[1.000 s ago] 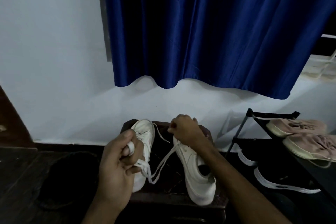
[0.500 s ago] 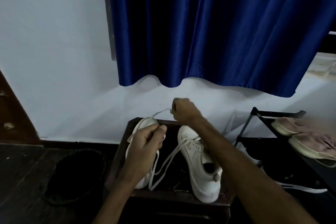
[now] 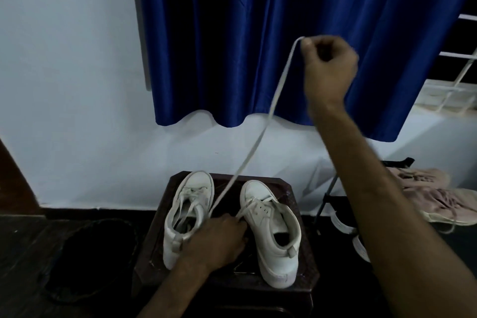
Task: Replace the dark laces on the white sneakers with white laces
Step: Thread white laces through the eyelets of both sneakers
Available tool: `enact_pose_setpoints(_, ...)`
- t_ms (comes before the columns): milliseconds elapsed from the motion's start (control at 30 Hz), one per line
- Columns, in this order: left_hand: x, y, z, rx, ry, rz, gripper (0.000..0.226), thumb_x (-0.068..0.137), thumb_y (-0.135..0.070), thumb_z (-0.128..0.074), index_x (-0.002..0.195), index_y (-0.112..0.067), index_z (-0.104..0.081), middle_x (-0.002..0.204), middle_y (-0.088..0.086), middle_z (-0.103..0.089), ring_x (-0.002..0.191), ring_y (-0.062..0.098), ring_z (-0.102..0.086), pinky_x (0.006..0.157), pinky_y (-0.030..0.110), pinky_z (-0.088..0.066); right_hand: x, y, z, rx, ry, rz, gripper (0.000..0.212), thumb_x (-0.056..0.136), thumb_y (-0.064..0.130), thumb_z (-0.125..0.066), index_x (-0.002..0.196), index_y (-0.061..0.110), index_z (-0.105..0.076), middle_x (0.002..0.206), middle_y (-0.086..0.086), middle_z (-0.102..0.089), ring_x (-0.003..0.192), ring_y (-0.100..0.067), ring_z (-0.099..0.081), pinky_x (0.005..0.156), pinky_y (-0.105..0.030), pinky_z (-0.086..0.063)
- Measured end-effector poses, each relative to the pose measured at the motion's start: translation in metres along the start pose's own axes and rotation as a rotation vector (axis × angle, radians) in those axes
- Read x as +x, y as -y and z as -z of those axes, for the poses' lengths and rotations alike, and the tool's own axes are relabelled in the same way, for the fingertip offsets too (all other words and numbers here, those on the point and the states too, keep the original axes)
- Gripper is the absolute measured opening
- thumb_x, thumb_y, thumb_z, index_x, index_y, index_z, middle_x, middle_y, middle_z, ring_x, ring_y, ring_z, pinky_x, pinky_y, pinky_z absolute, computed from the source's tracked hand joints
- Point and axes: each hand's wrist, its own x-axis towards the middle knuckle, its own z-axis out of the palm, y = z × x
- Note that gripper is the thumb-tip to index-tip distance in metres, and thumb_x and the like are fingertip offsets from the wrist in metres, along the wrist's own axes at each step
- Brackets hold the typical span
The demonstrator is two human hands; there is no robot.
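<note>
Two white sneakers stand side by side on a dark wooden stool, toes toward the wall: the left sneaker and the right sneaker. A white lace runs taut from between the shoes up to my right hand, which pinches its end high in front of the curtain. My left hand rests low between the shoes and pinches the lace's lower part near the right sneaker's eyelets. Both sneakers carry white laces. No dark lace is in view.
A blue curtain hangs over the white wall behind. At right stands a black shoe rack with pinkish shoes on top and dark shoes below. A dark round mat lies on the floor at left.
My right hand has risen from just above the shoes to high in front of the curtain, drawing the white lace out long. My left hand dropped down between the sneakers.
</note>
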Motion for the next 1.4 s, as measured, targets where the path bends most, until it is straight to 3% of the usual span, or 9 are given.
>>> enact_pose_setpoints(133,0.006,0.001,-0.017,0.099,0.136,-0.013,0.037,0.101,-0.03,-0.037,0.125,-0.007,-0.052,0.136,0.013,-0.047,0.126,0.03,-0.045,0.101,0.043,-0.039,0.038,0.008,0.011,0.041,-0.069,0.002,0.009,0.081,0.025,-0.072,0.076,0.022,-0.065,0.073,0.01,-0.068,0.067,-0.001,-0.061,0.07,-0.025,-0.056)
enact_pose_setpoints(367,0.001,-0.002,-0.02,0.159,0.153,-0.003,0.034,0.099,-0.025,-0.038,0.125,-0.006,-0.049,0.142,0.015,-0.039,0.125,0.031,-0.043,0.09,0.045,-0.045,0.081,0.013,0.022,-0.078,-0.133,0.094,0.012,0.084,0.023,-0.07,0.08,0.024,-0.059,0.08,0.012,-0.063,0.073,0.003,-0.061,0.076,-0.016,-0.053)
enact_pose_setpoints(433,0.0,-0.006,-0.009,0.124,0.098,0.063,0.034,0.101,-0.03,-0.037,0.124,-0.009,-0.05,0.138,0.011,-0.04,0.12,0.028,-0.046,0.088,0.042,-0.046,0.081,0.017,0.021,-0.176,0.02,0.14,0.01,0.085,0.027,-0.069,0.087,0.02,-0.063,0.084,0.011,-0.064,0.075,0.004,-0.06,0.076,-0.013,-0.051)
enact_pose_setpoints(633,0.016,0.004,0.056,-0.572,-0.912,0.234,0.018,0.1,-0.027,-0.048,0.111,-0.018,-0.058,0.106,-0.008,-0.061,0.094,0.007,-0.056,0.074,0.022,-0.043,-0.006,0.015,0.009,-0.351,0.75,0.175,0.012,0.082,0.025,-0.076,0.09,0.016,-0.072,0.084,0.005,-0.071,0.074,0.0,-0.064,0.072,-0.01,-0.051)
enact_pose_setpoints(833,0.06,0.011,0.087,-1.128,-0.725,0.202,0.022,0.104,-0.029,-0.041,0.112,-0.023,-0.061,0.102,-0.01,-0.069,0.097,0.009,-0.064,0.088,0.026,-0.049,-0.068,-0.012,0.008,-0.329,0.917,0.114,0.007,0.081,0.021,-0.077,0.084,0.016,-0.074,0.076,0.01,-0.07,0.066,0.001,-0.061,0.062,-0.011,-0.045)
enact_pose_setpoints(1000,0.06,0.008,0.077,-1.409,-0.664,0.188,0.029,0.104,-0.022,-0.043,0.095,-0.006,-0.065,0.072,0.006,-0.056,0.061,0.024,-0.051,0.057,0.044,-0.05,-0.082,-0.026,0.019,-0.285,0.898,0.052,0.005,0.083,0.021,-0.074,0.081,0.017,-0.073,0.07,0.009,-0.07,0.063,-0.005,-0.062,0.061,-0.013,-0.045)
enact_pose_setpoints(1100,0.054,0.011,0.072,-1.391,-0.714,0.25,0.035,0.104,-0.028,-0.042,0.092,-0.014,-0.071,0.066,-0.008,-0.046,0.058,0.006,-0.037,0.05,0.019,-0.032,-0.095,-0.04,0.034,-0.274,0.893,-0.044,0.009,0.086,0.027,-0.072,0.093,0.022,-0.074,0.08,0.01,-0.072,0.069,-0.003,-0.062,0.067,-0.009,-0.043)
enact_pose_setpoints(1267,0.042,0.051,0.113,-1.296,-1.035,0.296,0.034,0.104,-0.031,-0.042,0.092,-0.018,-0.072,0.066,-0.014,-0.048,0.064,0.005,-0.038,0.056,0.015,-0.033,-0.12,-0.077,0.073,-0.554,0.998,-0.266,0.023,0.088,0.042,-0.065,0.097,0.022,-0.072,0.092,0.01,-0.071,0.077,0.001,-0.062,0.076,-0.018,-0.049)
enact_pose_setpoints(1400,0.049,0.049,0.103,-1.054,-0.895,0.2,0.019,0.098,-0.022,-0.054,0.094,-0.024,-0.073,0.077,-0.021,-0.065,0.066,0.0,-0.049,0.069,0.013,-0.042,-0.138,-0.1,0.095,-0.734,1.283,-0.451,0.045,0.085,0.062,-0.058,0.105,0.024,-0.068,0.103,0.006,-0.068,0.093,-0.008,-0.061,0.079,-0.027,-0.049)
